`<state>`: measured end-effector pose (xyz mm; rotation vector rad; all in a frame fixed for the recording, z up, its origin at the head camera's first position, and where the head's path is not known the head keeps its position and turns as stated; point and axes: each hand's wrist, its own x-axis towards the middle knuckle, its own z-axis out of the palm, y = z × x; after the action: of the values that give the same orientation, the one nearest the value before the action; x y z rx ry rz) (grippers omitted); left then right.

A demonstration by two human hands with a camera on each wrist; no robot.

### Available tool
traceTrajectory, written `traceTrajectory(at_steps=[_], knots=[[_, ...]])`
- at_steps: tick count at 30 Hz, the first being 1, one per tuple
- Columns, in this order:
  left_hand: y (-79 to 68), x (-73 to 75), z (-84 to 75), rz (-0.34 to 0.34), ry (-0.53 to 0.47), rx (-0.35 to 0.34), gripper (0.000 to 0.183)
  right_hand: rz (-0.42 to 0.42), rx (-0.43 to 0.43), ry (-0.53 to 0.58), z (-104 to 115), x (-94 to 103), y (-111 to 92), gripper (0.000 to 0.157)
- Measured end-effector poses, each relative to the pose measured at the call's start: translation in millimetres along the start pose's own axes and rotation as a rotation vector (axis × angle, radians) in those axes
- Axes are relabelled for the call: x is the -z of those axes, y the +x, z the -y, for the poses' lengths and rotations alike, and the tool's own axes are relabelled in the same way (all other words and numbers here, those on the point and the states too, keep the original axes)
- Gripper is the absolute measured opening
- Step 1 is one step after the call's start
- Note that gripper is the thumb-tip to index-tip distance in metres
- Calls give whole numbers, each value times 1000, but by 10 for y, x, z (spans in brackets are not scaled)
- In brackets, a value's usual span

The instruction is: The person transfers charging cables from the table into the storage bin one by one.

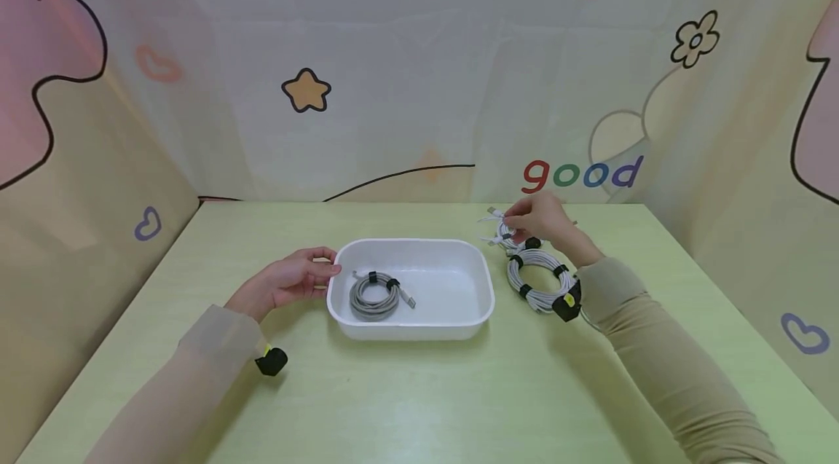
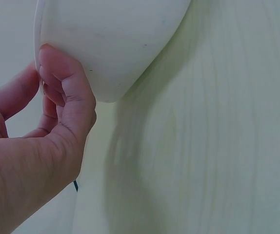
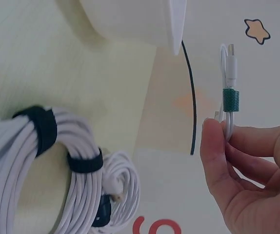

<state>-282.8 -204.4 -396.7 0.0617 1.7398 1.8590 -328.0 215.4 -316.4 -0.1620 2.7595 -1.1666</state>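
In the head view, my left hand [image 1: 298, 278] holds the left rim of a white plastic tub [image 1: 446, 329]. The left wrist view shows thumb and fingers on either side of that rim. A grey coiled USB cable [image 1: 375, 309] lies inside the tub, at its left. To the right, my right hand [image 1: 540, 220] pinches a thin white cable [image 3: 232, 68] between thumb and fingers. A green tie [image 3: 231, 100] wraps this cable, raised off the table in the right wrist view. Its lower part is hidden by the fingers.
A large white cable coil [image 1: 539, 304] with black straps lies right of the tub, below my right hand. A smaller white cable coil [image 3: 128, 183] lies beside it. A printed curtain [image 1: 393, 122] stands behind the table [image 1: 406, 398].
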Motion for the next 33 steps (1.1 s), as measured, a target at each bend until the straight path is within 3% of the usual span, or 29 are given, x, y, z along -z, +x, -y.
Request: traceTrajectory(at_steps=[19, 33], knots=[[1, -10, -5, -5, -7, 10, 21, 90, 97, -8, 263, -428, -25, 22], [4, -10, 2, -3, -7, 7, 22, 152, 107, 23, 368, -682, -21, 18]])
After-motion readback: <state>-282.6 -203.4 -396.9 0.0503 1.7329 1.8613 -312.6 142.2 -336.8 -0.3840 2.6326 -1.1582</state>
